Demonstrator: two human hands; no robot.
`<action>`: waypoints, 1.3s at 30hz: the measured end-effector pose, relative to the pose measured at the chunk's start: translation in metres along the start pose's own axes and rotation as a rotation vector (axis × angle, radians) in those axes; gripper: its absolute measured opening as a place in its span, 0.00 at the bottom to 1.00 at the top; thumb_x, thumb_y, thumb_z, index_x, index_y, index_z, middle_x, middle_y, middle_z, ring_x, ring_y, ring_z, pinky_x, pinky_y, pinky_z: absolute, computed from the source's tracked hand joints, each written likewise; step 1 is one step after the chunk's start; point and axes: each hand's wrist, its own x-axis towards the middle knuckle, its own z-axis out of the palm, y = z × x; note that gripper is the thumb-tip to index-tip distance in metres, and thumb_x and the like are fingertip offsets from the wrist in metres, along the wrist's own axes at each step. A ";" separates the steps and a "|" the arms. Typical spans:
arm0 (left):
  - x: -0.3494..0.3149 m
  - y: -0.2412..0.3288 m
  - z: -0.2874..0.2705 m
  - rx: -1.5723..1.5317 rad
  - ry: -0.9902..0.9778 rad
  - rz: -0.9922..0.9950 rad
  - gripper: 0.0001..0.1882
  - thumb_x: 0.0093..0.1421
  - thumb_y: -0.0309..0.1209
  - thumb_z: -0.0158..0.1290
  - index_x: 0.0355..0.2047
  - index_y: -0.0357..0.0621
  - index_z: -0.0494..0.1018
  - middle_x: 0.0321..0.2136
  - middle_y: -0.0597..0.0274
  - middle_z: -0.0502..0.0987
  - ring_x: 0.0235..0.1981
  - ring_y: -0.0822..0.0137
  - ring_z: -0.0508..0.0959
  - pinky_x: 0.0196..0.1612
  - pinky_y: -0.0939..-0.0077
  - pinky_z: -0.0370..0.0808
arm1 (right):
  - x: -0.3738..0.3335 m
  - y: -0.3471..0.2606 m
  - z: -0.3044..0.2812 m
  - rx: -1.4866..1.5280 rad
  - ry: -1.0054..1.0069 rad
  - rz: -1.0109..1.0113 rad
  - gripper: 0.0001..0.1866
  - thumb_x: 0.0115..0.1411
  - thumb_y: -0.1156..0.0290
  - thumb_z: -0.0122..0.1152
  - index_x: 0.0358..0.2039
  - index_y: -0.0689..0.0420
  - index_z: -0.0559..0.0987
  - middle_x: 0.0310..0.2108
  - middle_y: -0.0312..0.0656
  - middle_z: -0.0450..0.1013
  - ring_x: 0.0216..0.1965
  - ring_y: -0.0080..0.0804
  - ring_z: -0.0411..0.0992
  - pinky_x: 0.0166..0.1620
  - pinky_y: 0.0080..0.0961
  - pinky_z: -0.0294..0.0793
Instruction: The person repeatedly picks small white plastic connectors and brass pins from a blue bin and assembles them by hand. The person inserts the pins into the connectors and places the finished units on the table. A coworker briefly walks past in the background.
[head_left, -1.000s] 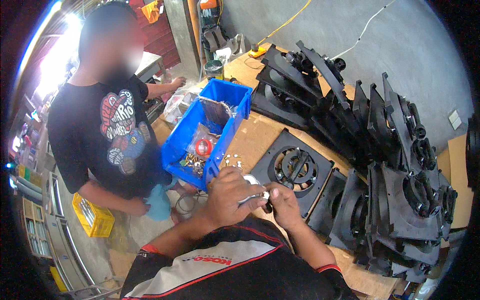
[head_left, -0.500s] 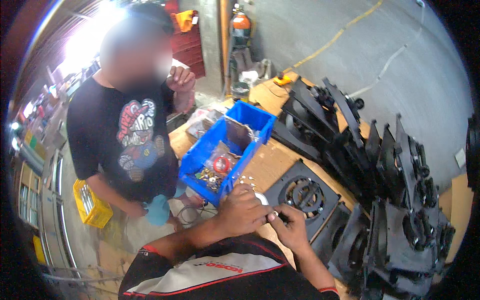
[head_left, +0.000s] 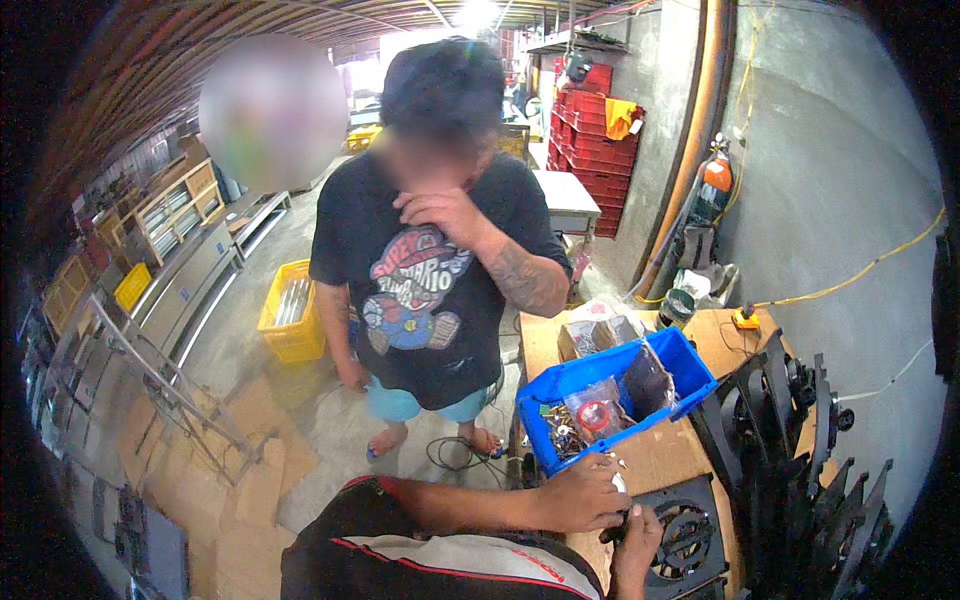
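Note:
My left hand (head_left: 583, 496) reaches in over the wooden table with its fingers curled together. Close against it is my right hand (head_left: 638, 548), thumb and fingers pinched. The fingertips of both hands meet; whatever lies between them is small, mostly hidden and cannot be made out. A white round piece (head_left: 619, 483) shows just beyond my left fingers. Beside my right hand, a black square plate with a round fan-like grille (head_left: 686, 540) lies flat. A blue bin (head_left: 545, 440) stands just beyond my hands, holding loose small metal fittings (head_left: 565, 428) and a bag with a red ring (head_left: 594, 415).
Black panels with round parts (head_left: 775, 430) crowd the table's right side. Another person (head_left: 430, 240) stands across to the left, one hand raised. A yellow crate (head_left: 293, 338) and cables (head_left: 465, 450) are on the floor. A yellow tool (head_left: 745, 317) sits at the table's far end.
My view has swung up and to the left, so the scene sits lower and further right. My hands stay together beside the blue bin. The other person's hand remains raised.

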 end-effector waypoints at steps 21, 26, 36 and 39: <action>-0.064 -0.017 0.026 -0.075 0.037 -0.041 0.09 0.55 0.36 0.57 0.31 0.45 0.73 0.20 0.58 0.71 0.29 0.55 0.74 0.41 0.58 0.68 | 0.003 0.067 -0.012 -0.500 -0.238 -0.034 0.16 0.65 0.64 0.55 0.28 0.64 0.78 0.17 0.35 0.70 0.16 0.21 0.63 0.21 0.24 0.63; -0.068 -0.013 0.016 -0.073 -0.030 -0.019 0.08 0.55 0.36 0.57 0.29 0.46 0.73 0.22 0.58 0.73 0.30 0.55 0.76 0.44 0.56 0.70 | -0.003 0.080 -0.015 -0.336 -0.424 0.285 0.22 0.67 0.55 0.53 0.51 0.59 0.78 0.43 0.54 0.75 0.46 0.32 0.73 0.52 0.34 0.70; -0.108 -0.110 -0.117 0.462 0.232 -0.727 0.09 0.57 0.36 0.54 0.33 0.45 0.76 0.25 0.51 0.77 0.31 0.47 0.78 0.37 0.54 0.72 | -0.009 0.104 -0.070 -0.969 -0.351 -0.027 0.23 0.65 0.53 0.55 0.40 0.65 0.80 0.28 0.48 0.76 0.33 0.34 0.73 0.38 0.35 0.73; -0.077 -0.105 -0.142 0.225 0.442 -0.635 0.12 0.61 0.37 0.53 0.37 0.43 0.75 0.26 0.50 0.78 0.30 0.47 0.78 0.37 0.56 0.72 | 0.001 0.115 -0.087 -0.633 -0.383 0.257 0.26 0.66 0.50 0.52 0.40 0.65 0.79 0.26 0.54 0.75 0.30 0.33 0.72 0.37 0.37 0.72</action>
